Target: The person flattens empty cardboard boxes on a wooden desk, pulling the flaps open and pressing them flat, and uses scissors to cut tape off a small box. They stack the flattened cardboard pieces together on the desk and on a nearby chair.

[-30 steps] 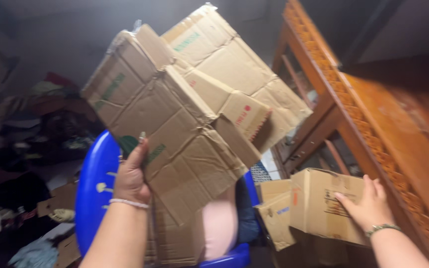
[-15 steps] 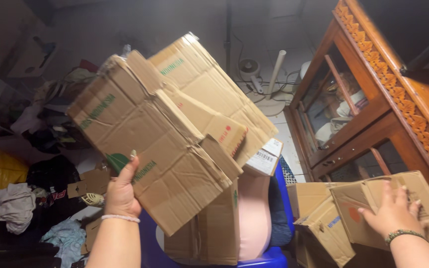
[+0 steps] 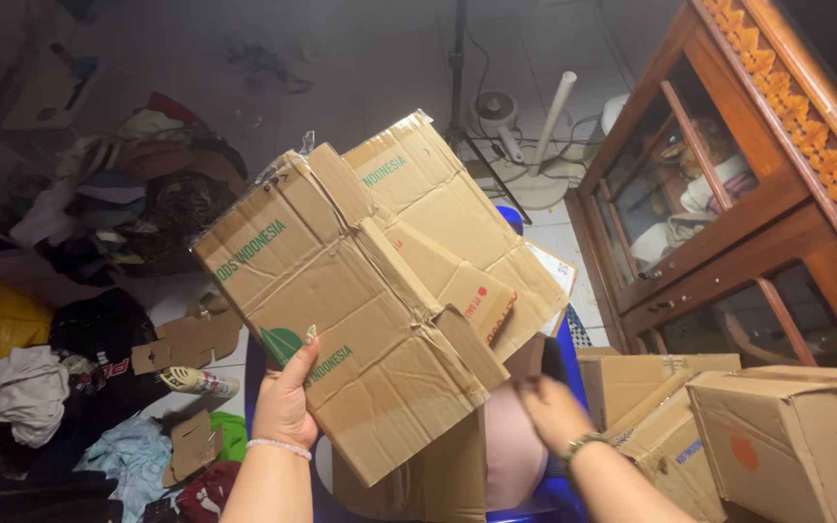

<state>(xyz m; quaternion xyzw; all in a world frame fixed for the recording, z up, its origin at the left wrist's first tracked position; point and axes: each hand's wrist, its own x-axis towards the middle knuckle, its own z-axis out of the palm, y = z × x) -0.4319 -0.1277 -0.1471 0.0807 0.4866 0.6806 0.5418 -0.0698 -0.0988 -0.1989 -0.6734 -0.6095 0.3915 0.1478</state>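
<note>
Left hand [image 3: 286, 402] grips the flattened brown cardboard box [image 3: 360, 300] by its near edge, held up mid-scene; right hand [image 3: 551, 412] reaches under it, blurred, grip unclear. One-handed hold: the floppy flaps could sag and slip.

Flattened cardboard boxes [image 3: 360, 300] fill the space above both hands; closed cartons [image 3: 777, 436] and a wooden cabinet [image 3: 728, 194] block the right; piled clothes [image 3: 79, 291] crowd the left; open air remains between the hands, low.
</note>
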